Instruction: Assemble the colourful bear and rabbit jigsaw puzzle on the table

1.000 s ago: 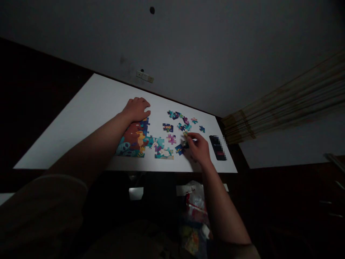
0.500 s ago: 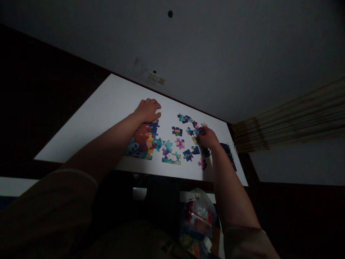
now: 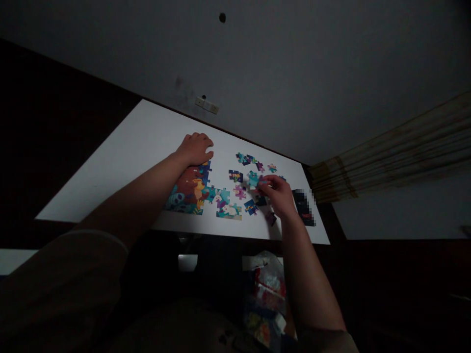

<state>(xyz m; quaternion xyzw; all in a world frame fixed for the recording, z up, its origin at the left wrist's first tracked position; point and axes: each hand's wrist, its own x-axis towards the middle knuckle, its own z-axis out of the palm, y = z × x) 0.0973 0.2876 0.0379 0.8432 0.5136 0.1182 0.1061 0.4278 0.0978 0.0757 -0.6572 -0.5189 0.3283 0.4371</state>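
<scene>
My left hand (image 3: 196,148) lies flat, fingers out, at the upper edge of a partly joined jigsaw puzzle (image 3: 189,193) with a brown bear on it. A rabbit section (image 3: 228,211) adjoins it on the right. My right hand (image 3: 277,192) pinches a teal and purple puzzle piece (image 3: 253,179), which appears raised over the loose pieces. Near it lie a dark blue piece (image 3: 251,207), a pink-purple piece (image 3: 239,191) and a dark piece with orange (image 3: 235,175). My right hand and its shadow hide some others.
The white table (image 3: 110,162) stands against a grey wall with a socket strip (image 3: 206,105). A dark, partly pixelated object (image 3: 303,208) lies at the table's right end. A curtain (image 3: 386,157) hangs at right. Below the table edge is a plastic bag (image 3: 270,282).
My right hand has lifted a teal and purple piece from the loose pieces and moved left with it. My left hand stays at the joined puzzle. The view has shifted slightly.
</scene>
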